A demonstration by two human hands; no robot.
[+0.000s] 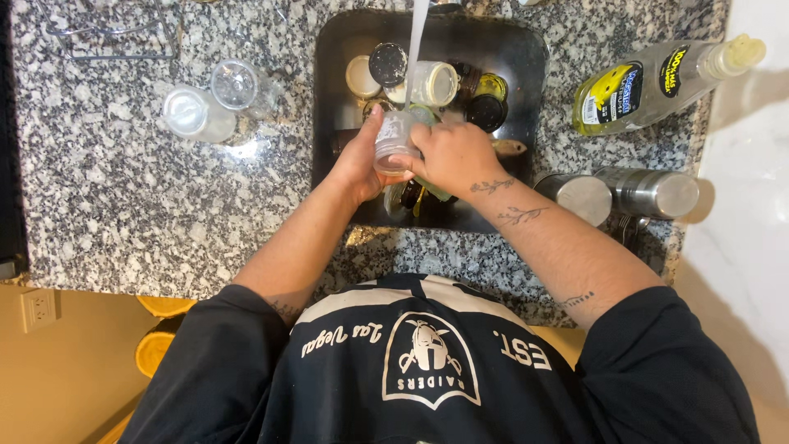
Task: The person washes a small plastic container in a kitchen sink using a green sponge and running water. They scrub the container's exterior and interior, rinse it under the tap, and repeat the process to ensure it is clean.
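I hold a clear glass jar (393,140) over the dark sink (526,57), under a thin stream of water (417,37) falling from the top edge. My left hand (359,160) grips the jar from the left side. My right hand (454,156) is closed against the jar's right side, with a bit of green, perhaps a sponge, showing by its fingers. In the sink below lie several jars and lids, among them a white-lidded jar (434,84), a black lid (387,63) and a pale lid (362,76).
Two clear glass jars (215,103) stand upside down on the speckled granite counter (148,205) to the left. A dish soap bottle (662,80) lies at the right; two steel canisters (620,193) stand below it. A wire rack (115,33) sits at the top left.
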